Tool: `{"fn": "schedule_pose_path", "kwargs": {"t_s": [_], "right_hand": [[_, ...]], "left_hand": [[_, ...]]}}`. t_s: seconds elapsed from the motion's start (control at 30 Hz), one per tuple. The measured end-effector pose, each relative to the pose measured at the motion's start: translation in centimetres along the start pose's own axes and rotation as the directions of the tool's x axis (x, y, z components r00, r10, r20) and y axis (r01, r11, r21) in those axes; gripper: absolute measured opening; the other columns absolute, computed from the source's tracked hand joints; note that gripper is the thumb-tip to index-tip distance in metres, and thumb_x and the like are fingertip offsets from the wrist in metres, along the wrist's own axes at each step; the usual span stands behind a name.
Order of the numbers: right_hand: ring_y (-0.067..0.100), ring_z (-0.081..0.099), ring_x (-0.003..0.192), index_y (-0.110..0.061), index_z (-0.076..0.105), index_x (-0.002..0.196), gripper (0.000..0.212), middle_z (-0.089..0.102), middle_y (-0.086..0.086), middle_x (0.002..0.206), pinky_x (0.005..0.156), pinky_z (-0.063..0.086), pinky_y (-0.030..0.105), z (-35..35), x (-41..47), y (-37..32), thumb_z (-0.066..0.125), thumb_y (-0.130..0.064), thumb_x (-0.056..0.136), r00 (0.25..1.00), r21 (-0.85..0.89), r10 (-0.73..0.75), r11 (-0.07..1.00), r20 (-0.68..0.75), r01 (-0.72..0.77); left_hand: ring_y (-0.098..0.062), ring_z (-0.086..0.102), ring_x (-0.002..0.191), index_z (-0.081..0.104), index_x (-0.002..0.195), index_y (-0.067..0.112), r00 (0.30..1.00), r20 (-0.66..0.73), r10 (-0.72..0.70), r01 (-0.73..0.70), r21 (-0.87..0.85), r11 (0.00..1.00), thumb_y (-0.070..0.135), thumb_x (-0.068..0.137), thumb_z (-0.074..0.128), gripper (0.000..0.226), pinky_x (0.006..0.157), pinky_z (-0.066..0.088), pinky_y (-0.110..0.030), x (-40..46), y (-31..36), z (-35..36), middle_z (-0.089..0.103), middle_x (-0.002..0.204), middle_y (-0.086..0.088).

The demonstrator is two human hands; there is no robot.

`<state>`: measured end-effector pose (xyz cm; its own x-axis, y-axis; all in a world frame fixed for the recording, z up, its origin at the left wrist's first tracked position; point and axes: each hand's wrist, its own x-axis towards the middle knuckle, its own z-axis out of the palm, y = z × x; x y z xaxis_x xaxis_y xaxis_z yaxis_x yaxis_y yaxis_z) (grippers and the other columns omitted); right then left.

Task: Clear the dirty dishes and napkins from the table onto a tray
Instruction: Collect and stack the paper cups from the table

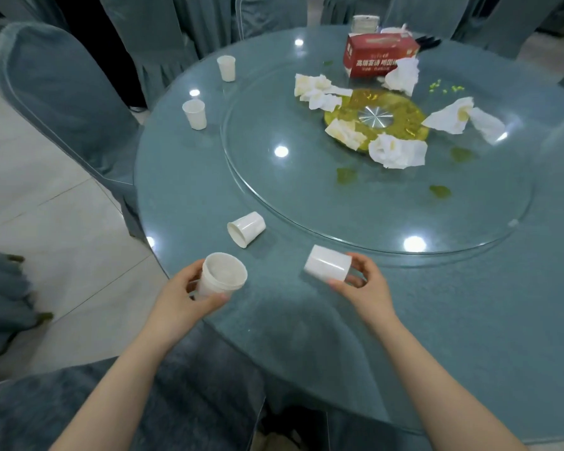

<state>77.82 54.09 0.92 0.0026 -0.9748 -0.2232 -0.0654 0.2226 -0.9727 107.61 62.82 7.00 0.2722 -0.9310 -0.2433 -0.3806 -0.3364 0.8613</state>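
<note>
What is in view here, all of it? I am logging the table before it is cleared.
paper cups: 5, white; one upright in the left hand, one on its side in the right hand, one tipped over near the table edge, two upright at the far left edge
crumpled napkins: about six, white with yellow stains, on the glass turntable round its hub
tissue box: 1, red, far side of the turntable
glass turntable: 1, clear, with green spills, centre of the table
round table: 1, teal cloth under glass
covered chairs: several, teal, round the table
left hand: grips a cup
right hand: grips a cup
</note>
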Motion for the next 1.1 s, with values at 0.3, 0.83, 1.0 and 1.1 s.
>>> {"fn": "schedule_pose_path", "kwargs": {"t_s": [0.3,0.83,1.0,1.1], "right_hand": [[0.01,0.064,0.087,-0.031,0.06,0.11,0.055,0.062,-0.002,0.111,0.077,0.056,0.03,5.2,-1.2,-4.6,0.081,-0.004,0.067,0.909,-0.031,-0.026,0.999,0.417,0.043],[0.006,0.06,0.101,-0.036,0.056,0.113,0.062,0.053,-0.004,0.116,0.085,0.053,0.025,9.9,-1.4,-6.2,0.083,-0.004,0.066,0.714,-0.131,0.035,0.988,0.699,0.08],[0.001,0.062,0.101,-0.036,0.057,0.115,0.036,0.062,-0.004,0.118,0.09,0.052,0.026,10.9,0.4,-5.4,0.069,-0.021,0.084,0.739,-0.129,0.048,0.99,0.672,0.053],[0.001,0.06,0.094,-0.024,0.057,0.117,0.032,0.061,-0.001,0.112,0.093,0.049,0.027,12.3,2.6,-4.8,0.066,-0.016,0.088,0.863,-0.268,0.001,0.951,0.505,0.156]], "left_hand": [[-0.014,0.056,0.106,0.057,0.12,0.046,0.986,0.088,0.144,-0.165,0.319,0.933,0.031,0.061,0.086,0.067,0.093,0.045,-0.036,-0.2,0.4,0.4,0.063,0.113,0.008],[-0.007,0.055,0.096,0.057,0.12,0.047,0.984,0.086,0.159,-0.18,0.403,0.897,0.051,0.059,0.081,0.066,0.084,0.046,-0.03,-0.3,1.6,0.3,0.061,0.105,0.016],[-0.002,0.056,0.096,0.058,0.117,0.05,0.994,0.055,0.099,-0.112,0.313,0.943,0.048,0.062,0.08,0.06,0.084,0.047,-0.029,-0.5,0.9,-0.4,0.063,0.105,0.021],[0.002,0.055,0.093,0.056,0.117,0.052,0.998,-0.01,0.064,-0.058,0.303,0.951,0.045,0.062,0.082,0.061,0.08,0.044,-0.023,-0.8,0.4,-1.4,0.059,0.101,0.025]]}}
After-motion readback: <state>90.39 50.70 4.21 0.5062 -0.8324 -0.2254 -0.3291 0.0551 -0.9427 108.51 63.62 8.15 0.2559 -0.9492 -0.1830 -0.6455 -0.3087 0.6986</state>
